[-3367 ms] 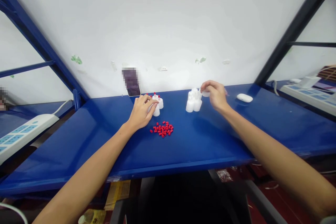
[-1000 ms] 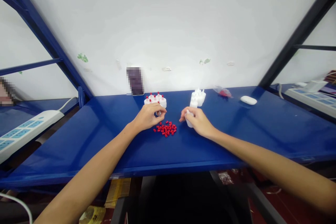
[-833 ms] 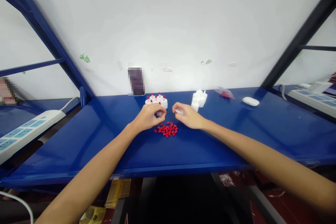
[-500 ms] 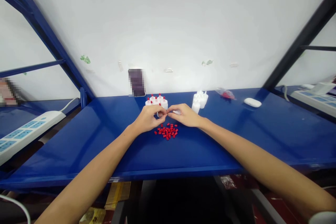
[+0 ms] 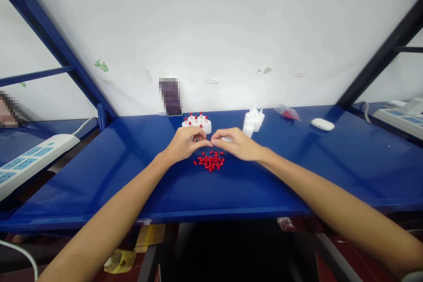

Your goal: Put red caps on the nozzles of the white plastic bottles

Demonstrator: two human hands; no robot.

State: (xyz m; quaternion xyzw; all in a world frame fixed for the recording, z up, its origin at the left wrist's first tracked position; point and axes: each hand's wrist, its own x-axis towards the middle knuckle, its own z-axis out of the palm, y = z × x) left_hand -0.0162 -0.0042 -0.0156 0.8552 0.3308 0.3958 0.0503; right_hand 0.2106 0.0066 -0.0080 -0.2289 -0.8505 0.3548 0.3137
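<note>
Head view: a white dropper bottle (image 5: 227, 139) is lying within the right hand (image 5: 243, 145), whose thumb and fingers are clamping it, leaving only a sliver showing. Its long axis seems to be running left to right, with the nozzle probably pointing left, toward the left hand (image 5: 183, 144); fingertips are hiding that end. The right hand is holding the bottle, so it is the nearer; the left is curving just beside its left end, and the two hands' fingertips are touching or almost touching. Whether the left is pinching anything, I cannot tell.

On the near side of the hands, loose red caps (image 5: 211, 162) are lying heaped on the blue table (image 5: 264, 189). Beyond the left hand, red-capped bottles (image 5: 207, 126) are standing upright; beyond the right, uncapped white bottles (image 5: 254, 120) are standing clustered. Farther right, a clear plastic bag (image 5: 288, 113) and a white oval case (image 5: 323, 124) are resting.
</note>
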